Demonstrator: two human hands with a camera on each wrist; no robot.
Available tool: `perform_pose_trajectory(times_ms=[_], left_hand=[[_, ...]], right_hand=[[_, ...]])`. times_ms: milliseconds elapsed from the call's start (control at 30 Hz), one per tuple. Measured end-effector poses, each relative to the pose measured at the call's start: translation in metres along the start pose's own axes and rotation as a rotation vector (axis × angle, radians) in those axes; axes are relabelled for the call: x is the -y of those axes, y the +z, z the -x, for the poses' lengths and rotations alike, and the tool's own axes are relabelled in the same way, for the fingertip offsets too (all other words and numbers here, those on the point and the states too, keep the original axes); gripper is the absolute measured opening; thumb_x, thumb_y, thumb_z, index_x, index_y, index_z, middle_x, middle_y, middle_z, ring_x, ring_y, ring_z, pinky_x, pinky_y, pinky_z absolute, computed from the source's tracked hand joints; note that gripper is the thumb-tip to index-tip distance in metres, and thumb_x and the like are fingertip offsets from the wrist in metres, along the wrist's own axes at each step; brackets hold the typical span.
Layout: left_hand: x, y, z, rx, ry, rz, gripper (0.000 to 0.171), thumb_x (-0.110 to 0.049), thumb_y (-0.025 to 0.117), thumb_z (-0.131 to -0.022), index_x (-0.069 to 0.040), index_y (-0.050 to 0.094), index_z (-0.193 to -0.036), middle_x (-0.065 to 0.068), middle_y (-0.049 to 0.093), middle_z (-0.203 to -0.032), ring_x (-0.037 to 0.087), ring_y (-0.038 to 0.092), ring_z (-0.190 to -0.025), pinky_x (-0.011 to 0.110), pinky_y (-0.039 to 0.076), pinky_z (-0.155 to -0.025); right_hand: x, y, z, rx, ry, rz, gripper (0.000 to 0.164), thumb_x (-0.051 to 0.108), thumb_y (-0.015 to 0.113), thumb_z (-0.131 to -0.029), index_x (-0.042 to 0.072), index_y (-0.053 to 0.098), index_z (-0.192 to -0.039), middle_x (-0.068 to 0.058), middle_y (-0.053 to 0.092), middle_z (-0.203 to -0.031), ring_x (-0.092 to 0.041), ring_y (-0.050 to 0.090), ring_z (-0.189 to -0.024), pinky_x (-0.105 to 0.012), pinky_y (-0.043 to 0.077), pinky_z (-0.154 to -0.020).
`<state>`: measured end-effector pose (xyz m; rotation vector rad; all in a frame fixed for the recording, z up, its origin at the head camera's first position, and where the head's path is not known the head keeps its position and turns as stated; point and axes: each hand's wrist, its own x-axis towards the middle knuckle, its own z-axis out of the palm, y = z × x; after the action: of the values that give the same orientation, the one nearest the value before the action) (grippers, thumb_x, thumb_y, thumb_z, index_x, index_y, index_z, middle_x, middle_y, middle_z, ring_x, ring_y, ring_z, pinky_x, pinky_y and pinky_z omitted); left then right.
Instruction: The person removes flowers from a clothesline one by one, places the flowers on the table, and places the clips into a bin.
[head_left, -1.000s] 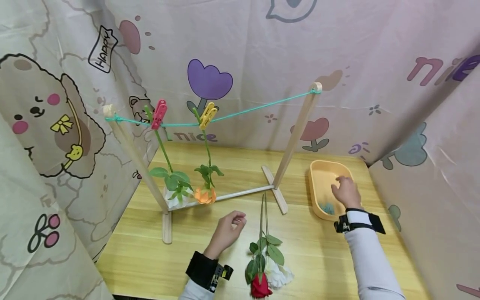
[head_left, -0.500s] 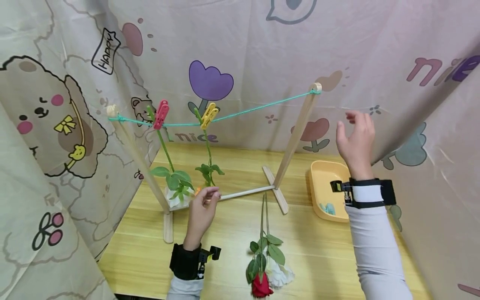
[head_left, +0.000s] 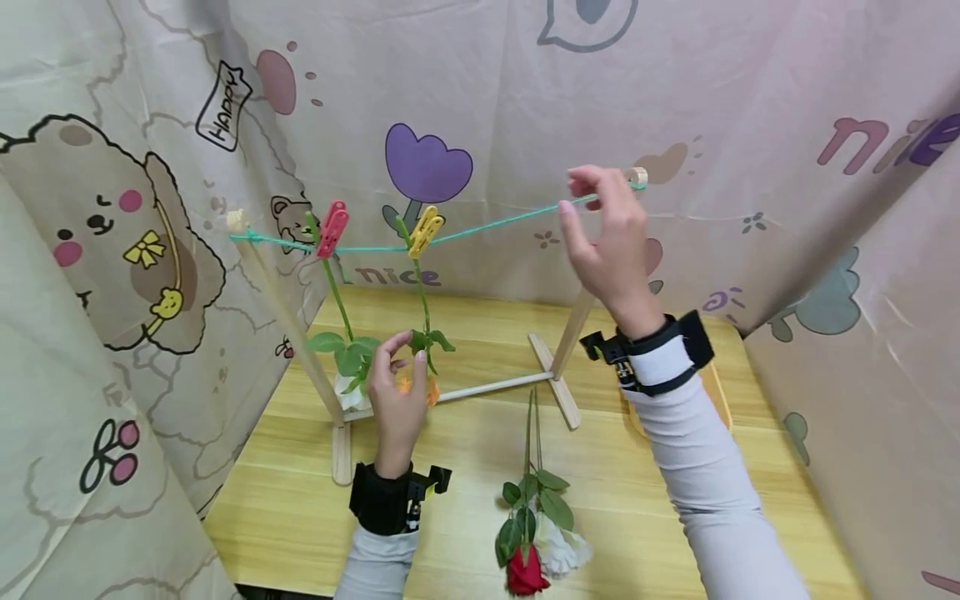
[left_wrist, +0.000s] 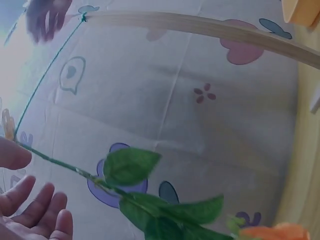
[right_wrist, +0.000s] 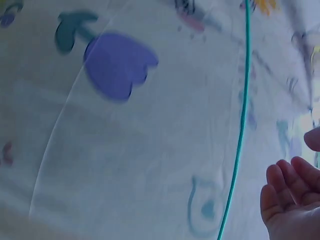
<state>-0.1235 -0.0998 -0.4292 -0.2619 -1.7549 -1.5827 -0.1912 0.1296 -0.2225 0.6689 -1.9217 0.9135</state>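
My left hand (head_left: 397, 400) is raised before the hanging orange flower (head_left: 432, 390), fingers loosely bent and holding nothing. In the left wrist view its spread fingers (left_wrist: 37, 210) are beside the flower's green stem (left_wrist: 70, 166). A yellow clothespin (head_left: 425, 232) clips that stem to the teal string (head_left: 495, 223). To the left, a pink clothespin (head_left: 333, 229) holds a white flower (head_left: 351, 393) upside down, partly hidden by leaves. My right hand (head_left: 611, 242) hovers at the string's right end, in front of the post, with nothing in its relaxed fingers.
A wooden stand with a left post (head_left: 288, 333) and right post (head_left: 573, 333) carries the string. A red rose (head_left: 527, 571) and a white flower (head_left: 561, 550) lie on the table. My right forearm mostly covers a yellow tray (head_left: 717, 392).
My right hand has risen from the tray and swung left to the string. The left hand has moved left and up to the hanging orange flower.
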Motion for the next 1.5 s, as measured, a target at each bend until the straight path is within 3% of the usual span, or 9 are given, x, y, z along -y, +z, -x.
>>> perform_pose_trajectory(times_ms=[200, 300, 500, 733, 800, 967, 1033, 1233, 1500], left_hand=[[0.04, 0.01, -0.006, 0.042, -0.006, -0.024, 0.048, -0.02, 0.055, -0.095, -0.011, 0.041, -0.139, 0.008, 0.043, -0.144, 0.024, 0.037, -0.135, 0.042, 0.033, -0.109], [0.064, 0.017, -0.008, 0.036, 0.038, -0.083, 0.05, -0.021, 0.054, -0.095, -0.013, 0.037, -0.142, 0.004, 0.04, -0.147, 0.018, 0.033, -0.138, 0.028, 0.029, -0.111], [0.023, 0.022, -0.017, 0.092, -0.045, -0.114, 0.052, -0.024, 0.05, -0.097, -0.013, 0.032, -0.145, 0.01, 0.04, -0.147, 0.023, 0.035, -0.137, 0.043, 0.033, -0.11], [0.121, 0.034, -0.002, 0.108, 0.017, -0.196, 0.057, -0.023, 0.05, -0.098, -0.013, 0.024, -0.149, 0.004, 0.044, -0.144, 0.015, 0.039, -0.136, 0.025, 0.035, -0.108], [0.125, 0.038, -0.001, 0.074, 0.04, -0.177, 0.054, -0.02, 0.051, -0.097, -0.014, 0.03, -0.147, 0.001, 0.049, -0.14, 0.012, 0.042, -0.133, 0.021, 0.035, -0.106], [0.031, 0.033, -0.009, 0.095, -0.026, -0.139, 0.041, -0.017, 0.045, -0.1, -0.006, 0.042, -0.138, 0.012, 0.06, -0.122, 0.023, 0.054, -0.119, 0.029, 0.043, -0.101], [0.015, 0.032, -0.008, 0.123, -0.038, -0.137, 0.037, -0.018, 0.043, -0.101, -0.004, 0.046, -0.135, 0.016, 0.061, -0.116, 0.028, 0.057, -0.113, 0.034, 0.045, -0.098], [-0.008, 0.03, -0.008, 0.124, -0.028, -0.169, 0.027, -0.014, 0.045, -0.099, -0.006, 0.059, -0.121, 0.015, 0.065, -0.103, 0.025, 0.061, -0.097, 0.035, 0.05, -0.084], [-0.013, 0.031, -0.006, 0.141, -0.035, -0.207, 0.025, -0.01, 0.047, -0.098, -0.001, 0.061, -0.117, 0.016, 0.066, -0.1, 0.025, 0.063, -0.094, 0.029, 0.051, -0.087]], right_hand=[[0.024, 0.031, -0.005, 0.204, -0.163, -0.058, 0.032, 0.011, 0.054, -0.091, -0.007, 0.055, -0.117, -0.021, 0.06, -0.104, -0.028, 0.058, -0.099, -0.035, 0.049, -0.085], [0.034, 0.045, -0.005, 0.326, -0.173, -0.115, 0.036, 0.011, 0.054, -0.093, -0.007, 0.052, -0.125, -0.02, 0.059, -0.112, -0.027, 0.056, -0.106, -0.034, 0.045, -0.095], [0.047, 0.062, -0.005, 0.517, -0.1, -0.15, 0.045, 0.016, 0.052, -0.096, -0.003, 0.043, -0.135, -0.017, 0.054, -0.125, -0.026, 0.05, -0.118, -0.033, 0.039, -0.104], [0.048, 0.07, -0.005, 0.574, -0.065, -0.174, 0.041, 0.016, 0.05, -0.097, -0.003, 0.045, -0.133, -0.015, 0.058, -0.119, -0.024, 0.054, -0.113, -0.033, 0.042, -0.1], [0.047, 0.072, -0.003, 0.565, -0.069, -0.188, 0.039, 0.015, 0.05, -0.097, -0.003, 0.047, -0.132, -0.015, 0.059, -0.118, -0.023, 0.056, -0.111, -0.032, 0.043, -0.098], [0.045, 0.074, 0.001, 0.545, -0.08, -0.231, 0.035, 0.014, 0.05, -0.097, -0.003, 0.05, -0.129, -0.012, 0.062, -0.113, -0.02, 0.058, -0.104, -0.029, 0.046, -0.093], [0.044, 0.074, 0.003, 0.534, -0.083, -0.245, 0.034, 0.014, 0.05, -0.097, -0.002, 0.051, -0.127, -0.011, 0.062, -0.111, -0.019, 0.059, -0.102, -0.028, 0.046, -0.091], [0.045, 0.076, 0.008, 0.486, -0.103, -0.274, 0.029, 0.011, 0.052, -0.096, -0.003, 0.055, -0.12, -0.011, 0.064, -0.103, -0.019, 0.06, -0.097, -0.027, 0.047, -0.087], [0.047, 0.077, 0.011, 0.444, -0.116, -0.288, 0.023, 0.011, 0.057, -0.093, -0.004, 0.057, -0.111, -0.011, 0.064, -0.093, -0.019, 0.062, -0.088, -0.026, 0.048, -0.081]])
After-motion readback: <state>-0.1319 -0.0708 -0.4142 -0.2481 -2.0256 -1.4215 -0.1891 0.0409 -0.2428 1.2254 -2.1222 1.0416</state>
